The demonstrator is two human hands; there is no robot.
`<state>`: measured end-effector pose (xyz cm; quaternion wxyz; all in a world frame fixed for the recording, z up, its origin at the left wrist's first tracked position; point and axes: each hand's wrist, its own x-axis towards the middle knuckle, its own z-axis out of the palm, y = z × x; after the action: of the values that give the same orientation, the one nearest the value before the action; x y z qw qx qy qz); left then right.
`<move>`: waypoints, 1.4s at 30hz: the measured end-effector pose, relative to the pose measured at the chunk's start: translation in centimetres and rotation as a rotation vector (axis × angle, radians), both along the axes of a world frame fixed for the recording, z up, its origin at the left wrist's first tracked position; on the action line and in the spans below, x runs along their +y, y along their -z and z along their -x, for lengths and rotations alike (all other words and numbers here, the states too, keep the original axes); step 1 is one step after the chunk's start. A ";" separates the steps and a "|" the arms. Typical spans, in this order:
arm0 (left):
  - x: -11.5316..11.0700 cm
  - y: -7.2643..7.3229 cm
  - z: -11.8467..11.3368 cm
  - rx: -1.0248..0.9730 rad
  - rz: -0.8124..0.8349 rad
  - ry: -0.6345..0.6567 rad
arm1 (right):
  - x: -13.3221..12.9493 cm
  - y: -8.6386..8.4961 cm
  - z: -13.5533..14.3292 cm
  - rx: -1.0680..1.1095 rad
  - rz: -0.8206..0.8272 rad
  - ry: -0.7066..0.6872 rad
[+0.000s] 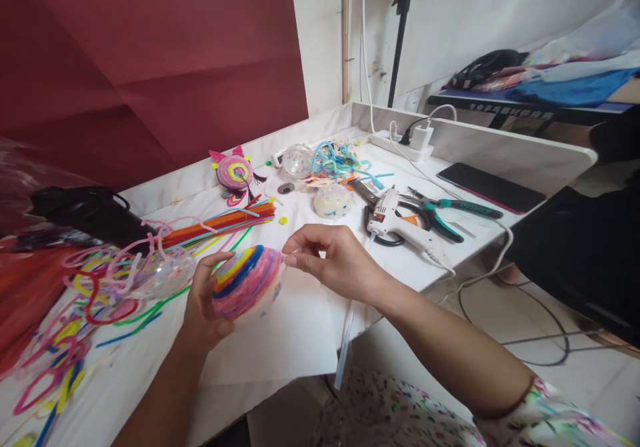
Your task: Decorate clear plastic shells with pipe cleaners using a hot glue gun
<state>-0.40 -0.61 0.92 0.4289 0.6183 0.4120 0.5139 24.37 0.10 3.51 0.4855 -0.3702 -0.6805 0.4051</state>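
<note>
My left hand (201, 300) is wrapped round a clear dome-shaped shell covered in striped pipe cleaners (247, 282), with yellow, blue, pink and purple rings. At the dome's right edge, my right hand (327, 257) is closed in a pinch, thumb against forefinger; anything between the fingertips is too small to make out. Below the dome lies a sheet of white paper (285, 347). A white glue gun (400, 224) rests beyond my right hand, and a clear glue stick (345, 347) sticks out over the table's front edge.
Loose pipe cleaners (80, 320) spread over the left side, near an orange bundle (225, 224). At the back sit a finished pink eared figure (235, 172), clear domes (297, 160) and light-blue strands (340, 160). Pliers (445, 214), a phone (490, 187) and a cabled charger (421, 137) lie right.
</note>
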 end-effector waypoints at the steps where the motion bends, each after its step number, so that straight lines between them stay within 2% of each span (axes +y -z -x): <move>1: 0.1 0.0 0.2 0.042 -0.058 -0.009 | 0.0 0.1 0.0 0.024 0.012 -0.009; 3: 0.4 0.1 0.5 0.143 -0.195 -0.027 | 0.0 0.1 0.1 0.069 0.037 -0.025; 5: 0.6 0.0 0.7 0.207 -0.252 -0.034 | 0.1 0.2 0.2 0.108 0.059 -0.035; 13: 0.6 0.1 0.9 0.197 -0.262 -0.065 | 0.2 0.0 -0.4 0.104 0.052 -0.100; 18: 0.5 -0.2 0.6 0.169 -0.212 -0.006 | -0.3 -0.3 -0.4 0.015 0.003 -0.048; 24: 0.4 -0.3 0.8 0.211 -0.240 0.007 | -0.2 -0.5 -0.2 0.073 0.074 -0.049; 29: 0.5 0.5 1.5 0.154 -0.177 0.002 | 0.1 -0.5 -0.2 0.114 0.148 -0.101; 33: 0.4 0.4 1.6 0.192 -0.123 -0.018 | 0.5 -0.5 -0.3 0.202 0.234 -0.189; 38: -0.4 -0.3 0.8 0.054 0.077 0.119 | 1.1 -0.7 -0.5 0.255 0.395 -0.253; 42: -0.7 -0.7 0.2 -0.023 0.220 0.111 | 1.5 -0.3 -0.5 0.273 0.506 -0.258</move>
<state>-0.63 -1.30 1.66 0.5266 0.5833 0.4264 0.4480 24.86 1.64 3.80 0.4095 -0.3319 -0.5282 0.6658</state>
